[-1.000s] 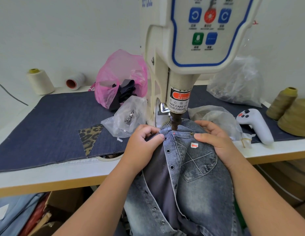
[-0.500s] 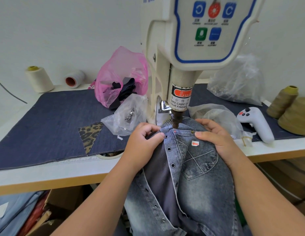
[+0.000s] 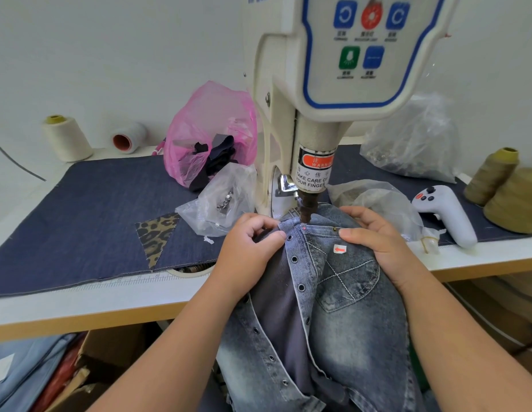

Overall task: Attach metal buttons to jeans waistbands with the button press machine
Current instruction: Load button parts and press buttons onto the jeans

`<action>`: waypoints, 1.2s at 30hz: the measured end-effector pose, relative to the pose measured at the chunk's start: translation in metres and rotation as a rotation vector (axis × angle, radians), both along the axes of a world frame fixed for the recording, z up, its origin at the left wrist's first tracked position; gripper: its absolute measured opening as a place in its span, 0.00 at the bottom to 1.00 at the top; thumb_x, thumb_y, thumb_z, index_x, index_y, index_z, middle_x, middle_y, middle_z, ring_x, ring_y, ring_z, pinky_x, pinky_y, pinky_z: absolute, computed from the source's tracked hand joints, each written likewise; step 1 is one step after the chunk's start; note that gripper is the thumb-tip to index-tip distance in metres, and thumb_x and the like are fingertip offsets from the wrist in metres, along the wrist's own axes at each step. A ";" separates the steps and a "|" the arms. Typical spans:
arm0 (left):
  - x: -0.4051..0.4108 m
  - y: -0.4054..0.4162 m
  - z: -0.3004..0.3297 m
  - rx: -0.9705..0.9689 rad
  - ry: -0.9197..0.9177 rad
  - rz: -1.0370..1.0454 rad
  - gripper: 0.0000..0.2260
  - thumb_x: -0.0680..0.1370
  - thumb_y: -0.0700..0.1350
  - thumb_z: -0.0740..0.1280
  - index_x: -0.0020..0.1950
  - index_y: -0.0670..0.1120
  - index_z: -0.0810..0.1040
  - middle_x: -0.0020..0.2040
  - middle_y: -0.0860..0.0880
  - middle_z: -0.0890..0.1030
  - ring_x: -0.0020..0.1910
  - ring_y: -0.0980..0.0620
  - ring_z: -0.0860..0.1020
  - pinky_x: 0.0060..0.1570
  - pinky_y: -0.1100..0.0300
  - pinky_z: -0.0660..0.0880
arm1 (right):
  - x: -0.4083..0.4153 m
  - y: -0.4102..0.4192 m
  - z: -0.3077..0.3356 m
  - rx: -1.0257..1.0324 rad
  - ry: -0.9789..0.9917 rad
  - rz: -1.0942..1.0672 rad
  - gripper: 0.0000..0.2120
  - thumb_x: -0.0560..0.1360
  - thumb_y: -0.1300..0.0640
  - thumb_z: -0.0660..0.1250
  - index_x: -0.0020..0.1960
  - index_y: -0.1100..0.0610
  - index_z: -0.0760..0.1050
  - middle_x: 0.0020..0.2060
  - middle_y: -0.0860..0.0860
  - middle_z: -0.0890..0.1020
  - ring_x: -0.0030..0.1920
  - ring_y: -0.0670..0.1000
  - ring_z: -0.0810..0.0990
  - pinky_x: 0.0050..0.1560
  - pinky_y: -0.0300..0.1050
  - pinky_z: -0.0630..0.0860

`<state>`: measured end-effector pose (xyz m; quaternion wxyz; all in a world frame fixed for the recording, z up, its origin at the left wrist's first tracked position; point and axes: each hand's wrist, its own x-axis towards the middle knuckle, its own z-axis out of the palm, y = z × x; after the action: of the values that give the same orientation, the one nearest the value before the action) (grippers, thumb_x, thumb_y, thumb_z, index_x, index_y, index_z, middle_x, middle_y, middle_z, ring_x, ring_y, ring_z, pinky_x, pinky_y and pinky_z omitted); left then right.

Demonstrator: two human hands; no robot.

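Clearly, "WARNING / TAKE CARE OF YOUR FINGER" marks the press; left hand and right hand pinch the jeans waistband.

The press comes down on the jeans, hands tight either side. Left, a clear bag crowds close; beyond it bare denim mat. Right, bags and a controller fill the table, seemingly without a gap.
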<state>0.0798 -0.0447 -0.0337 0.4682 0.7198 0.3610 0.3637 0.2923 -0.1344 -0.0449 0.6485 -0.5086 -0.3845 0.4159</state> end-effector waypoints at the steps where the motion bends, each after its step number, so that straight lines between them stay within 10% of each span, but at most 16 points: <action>1: 0.000 0.000 0.000 0.001 0.000 0.000 0.03 0.76 0.41 0.71 0.43 0.48 0.82 0.49 0.53 0.77 0.46 0.58 0.75 0.48 0.67 0.68 | 0.000 0.000 0.000 0.001 0.003 -0.001 0.22 0.61 0.65 0.76 0.53 0.55 0.80 0.47 0.53 0.86 0.43 0.51 0.85 0.41 0.42 0.81; 36: 0.000 -0.001 0.001 -0.019 -0.001 -0.003 0.03 0.76 0.42 0.71 0.43 0.48 0.82 0.50 0.53 0.77 0.49 0.57 0.76 0.50 0.65 0.68 | 0.000 0.000 0.001 -0.004 -0.009 0.020 0.18 0.61 0.65 0.77 0.48 0.50 0.84 0.47 0.54 0.86 0.43 0.51 0.86 0.40 0.42 0.81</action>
<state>0.0796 -0.0457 -0.0323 0.4759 0.7156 0.3632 0.3598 0.2927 -0.1344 -0.0438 0.6415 -0.5079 -0.3918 0.4207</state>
